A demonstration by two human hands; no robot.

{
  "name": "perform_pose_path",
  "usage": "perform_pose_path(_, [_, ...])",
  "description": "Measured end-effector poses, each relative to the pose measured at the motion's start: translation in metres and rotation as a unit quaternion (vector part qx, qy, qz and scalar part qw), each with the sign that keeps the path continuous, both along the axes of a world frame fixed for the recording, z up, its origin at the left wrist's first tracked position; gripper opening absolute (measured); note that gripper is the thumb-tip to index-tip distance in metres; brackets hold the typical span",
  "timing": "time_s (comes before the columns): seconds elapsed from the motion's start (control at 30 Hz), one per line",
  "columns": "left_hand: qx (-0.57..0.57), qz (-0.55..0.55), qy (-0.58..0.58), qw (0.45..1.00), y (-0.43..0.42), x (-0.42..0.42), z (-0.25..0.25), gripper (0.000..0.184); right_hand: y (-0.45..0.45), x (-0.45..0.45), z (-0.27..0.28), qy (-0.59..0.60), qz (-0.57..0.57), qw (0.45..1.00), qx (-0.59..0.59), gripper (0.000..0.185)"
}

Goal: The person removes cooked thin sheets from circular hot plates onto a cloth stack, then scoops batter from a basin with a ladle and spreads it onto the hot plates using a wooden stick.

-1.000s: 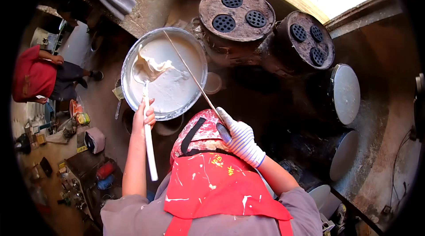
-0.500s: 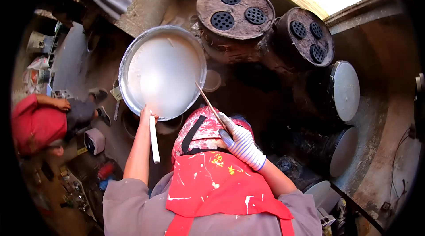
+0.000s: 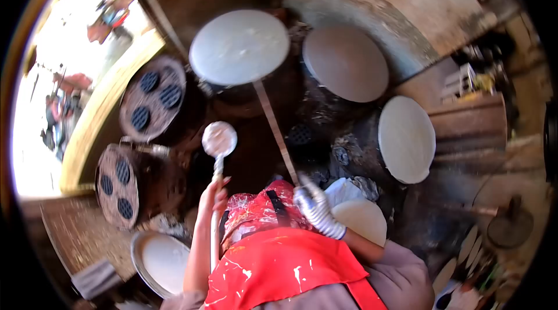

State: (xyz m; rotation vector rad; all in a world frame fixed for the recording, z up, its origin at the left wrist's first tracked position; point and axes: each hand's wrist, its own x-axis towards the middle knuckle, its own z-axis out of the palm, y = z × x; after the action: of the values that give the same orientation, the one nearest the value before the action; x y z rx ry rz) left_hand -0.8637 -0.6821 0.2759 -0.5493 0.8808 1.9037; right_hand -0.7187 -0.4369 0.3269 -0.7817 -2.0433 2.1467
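My left hand [image 3: 213,196] is closed around the white handle of a ladle [image 3: 220,139], whose round bowl holds pale batter. A striped glove with grey fingertips covers my right hand [image 3: 318,208], closed on a long thin wooden stick [image 3: 275,127]. The stick's far end reaches the near edge of a round griddle [image 3: 239,47] with a pale, wet-looking surface. At the lower left is the large basin [image 3: 136,255] of white batter, partly behind my left forearm.
A brown round griddle [image 3: 345,63] stands at the upper right, and another [image 3: 407,140] bears a pale sheet. Two drum stoves [image 3: 152,98] with black perforated briquettes are on the left. A grey towel [image 3: 96,278] lies lower left.
The view has swung round from the basin to the griddles. The ladle, earlier dipped in the batter, is now out of the basin with batter in it. The other person is out of view.
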Motion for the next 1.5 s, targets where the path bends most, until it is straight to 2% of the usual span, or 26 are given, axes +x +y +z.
perform_pose_path(0.03, [-0.02, -0.064, 0.015, 0.998, 0.052, -0.019, 0.006, 0.036, 0.033, 0.017, -0.003, 0.011, -0.056, 0.996, 0.063, 0.045])
perform_pose_path(0.07, [0.023, -0.116, 0.052, 0.992, 0.098, -0.039, 0.011, 0.036, 0.059, 0.024, 0.004, 0.012, -0.091, 0.983, 0.162, 0.044])
perform_pose_path(0.17, [0.071, -0.247, 0.139, 0.956, 0.238, -0.081, 0.026, 0.039, 0.116, 0.045, 0.026, 0.024, -0.173, 0.882, 0.438, 0.042])
perform_pose_path(0.2, [0.071, -0.267, 0.138, 0.951, 0.28, -0.086, 0.031, 0.039, 0.127, 0.056, 0.028, -0.034, -0.176, 0.863, 0.473, 0.043])
perform_pose_path(0.23, [0.048, -0.289, 0.181, 0.939, 0.321, -0.089, 0.036, 0.037, 0.136, 0.062, 0.024, -0.032, -0.189, 0.843, 0.503, 0.044])
perform_pose_path(0.3, [0.009, -0.324, 0.27, 0.907, 0.39, -0.095, 0.047, 0.033, 0.145, 0.064, 0.02, -0.086, -0.201, 0.867, 0.448, 0.045])
perform_pose_path(0.37, [0.018, -0.338, 0.296, 0.893, 0.44, -0.094, 0.048, 0.031, 0.16, 0.047, 0.004, -0.041, -0.232, 0.811, 0.535, 0.047])
perform_pose_path(0.43, [0.002, -0.335, 0.316, 0.887, 0.476, -0.095, 0.037, 0.029, 0.172, 0.027, -0.015, -0.084, -0.248, 0.786, 0.56, 0.047])
perform_pose_path(0.53, [-0.04, -0.353, 0.386, 0.851, 0.51, -0.098, 0.032, 0.024, 0.19, 0.007, -0.053, -0.207, -0.236, 0.782, 0.539, 0.046])
perform_pose_path(0.57, [-0.035, -0.363, 0.387, 0.847, 0.517, -0.1, 0.028, 0.024, 0.19, 0.005, -0.058, -0.213, -0.245, 0.778, 0.537, 0.046])
perform_pose_path(0.63, [-0.063, -0.38, 0.468, 0.796, 0.523, -0.107, 0.02, 0.025, 0.183, 0.0, -0.063, -0.204, -0.273, 0.776, 0.531, 0.047])
perform_pose_path(0.67, [-0.073, -0.392, 0.498, 0.77, 0.526, -0.113, 0.012, 0.024, 0.183, -0.008, -0.062, -0.111, -0.306, 0.765, 0.556, 0.048])
perform_pose_path(0.7, [-0.066, -0.397, 0.497, 0.769, 0.529, -0.118, 0.006, 0.024, 0.178, -0.015, -0.059, -0.172, -0.292, 0.791, 0.51, 0.048])
perform_pose_path(0.8, [-0.124, -0.422, 0.61, 0.66, 0.527, -0.128, 0.008, 0.021, 0.182, -0.049, -0.079, -0.195, -0.328, 0.771, 0.511, 0.047])
perform_pose_path(0.83, [-0.118, -0.424, 0.608, 0.66, 0.527, -0.132, 0.007, 0.021, 0.181, -0.054, -0.089, -0.2, -0.33, 0.767, 0.513, 0.047])
perform_pose_path(0.9, [-0.153, -0.294, 0.81, 0.484, 0.527, -0.145, 0.004, 0.026, 0.172, -0.06, -0.098, -0.204, -0.341, 0.773, 0.493, 0.047])
perform_pose_path(0.93, [-0.147, -0.294, 0.809, 0.487, 0.532, -0.151, 0.009, 0.026, 0.166, -0.065, -0.09, -0.2, -0.344, 0.777, 0.488, 0.046])
perform_pose_path(0.97, [-0.17, -0.295, 0.812, 0.475, 0.531, -0.158, 0.019, 0.029, 0.16, -0.073, -0.08, -0.101, -0.39, 0.781, 0.477, 0.045])
perform_pose_path(1.07, [-0.197, -0.295, 0.819, 0.452, 0.528, -0.184, 0.022, 0.031, 0.143, -0.083, -0.089, -0.098, -0.424, 0.787, 0.437, 0.043])
perform_pose_path(1.17, [-0.186, -0.226, 0.85, 0.438, 0.542, -0.211, 0.02, 0.029, 0.149, -0.099, -0.086, -0.1, -0.486, 0.817, 0.294, 0.044])
perform_pose_path(1.23, [-0.144, -0.221, 0.897, 0.354, 0.548, -0.226, 0.019, 0.03, 0.153, -0.114, -0.089, -0.078, -0.481, 0.78, 0.393, 0.044])
perform_pose_path(1.27, [-0.141, -0.209, 0.902, 0.351, 0.553, -0.229, 0.02, 0.033, 0.155, -0.12, -0.094, -0.131, -0.488, 0.783, 0.363, 0.044])
perform_pose_path(1.37, [-0.175, -0.25, 0.892, 0.334, 0.564, -0.24, 0.025, 0.043, 0.168, -0.147, -0.111, -0.118, -0.501, 0.771, 0.376, 0.043])
perform_pose_path(1.4, [-0.173, -0.253, 0.89, 0.336, 0.563, -0.241, 0.026, 0.043, 0.17, -0.158, -0.11, -0.112, -0.514, 0.789, 0.319, 0.043])
perform_pose_path(1.43, [-0.162, -0.242, 0.884, 0.366, 0.562, -0.24, 0.029, 0.037, 0.175, -0.169, -0.11, -0.131, -0.52, 0.789, 0.301, 0.043])
perform_pose_path(1.5, [-0.15, -0.233, 0.875, 0.397, 0.558, -0.242, 0.029, 0.032, 0.193, -0.195, -0.105, -0.104, -0.517, 0.787, 0.319, 0.043])
